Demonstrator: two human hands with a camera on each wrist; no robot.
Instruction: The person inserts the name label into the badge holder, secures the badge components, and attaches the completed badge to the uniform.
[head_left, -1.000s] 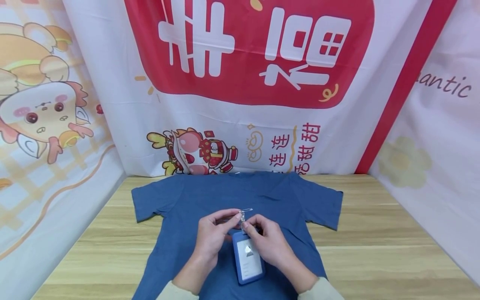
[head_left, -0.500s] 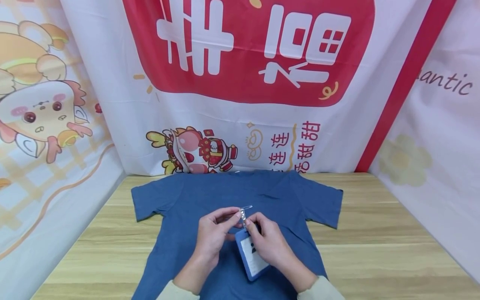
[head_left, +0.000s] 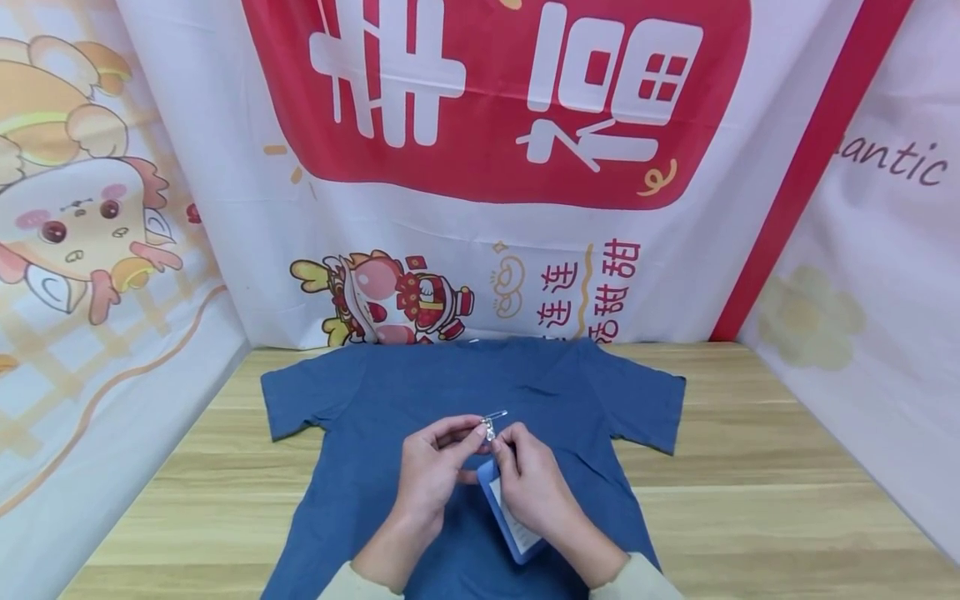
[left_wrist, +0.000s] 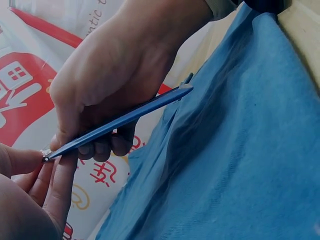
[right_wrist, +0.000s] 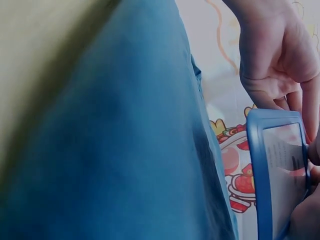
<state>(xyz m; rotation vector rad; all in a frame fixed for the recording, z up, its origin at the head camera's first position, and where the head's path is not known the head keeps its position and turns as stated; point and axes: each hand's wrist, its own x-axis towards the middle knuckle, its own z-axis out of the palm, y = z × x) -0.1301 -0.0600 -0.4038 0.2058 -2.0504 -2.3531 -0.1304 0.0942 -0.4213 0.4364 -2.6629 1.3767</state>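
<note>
A blue T-shirt (head_left: 375, 400) lies flat on the wooden table (head_left: 750, 467). Over its middle both hands work a blue badge holder (head_left: 510, 521) with a small metal safety pin (head_left: 492, 419) at its top. My left hand (head_left: 438, 467) pinches the pin end between thumb and fingers. My right hand (head_left: 528, 479) grips the holder's top, tilting the card on edge. The left wrist view shows the badge holder (left_wrist: 120, 120) edge-on under the right hand (left_wrist: 115, 65), above the shirt (left_wrist: 240, 165). The right wrist view shows the holder's face (right_wrist: 280, 170) and the left hand (right_wrist: 275, 55).
Printed cloth banners wall the table on the left (head_left: 90, 250), back (head_left: 487, 167) and right (head_left: 877, 292). Bare wood lies either side of the shirt.
The badge holder has turned from lying face-up to standing nearly on edge, and both hands have drawn slightly closer together at the pin.
</note>
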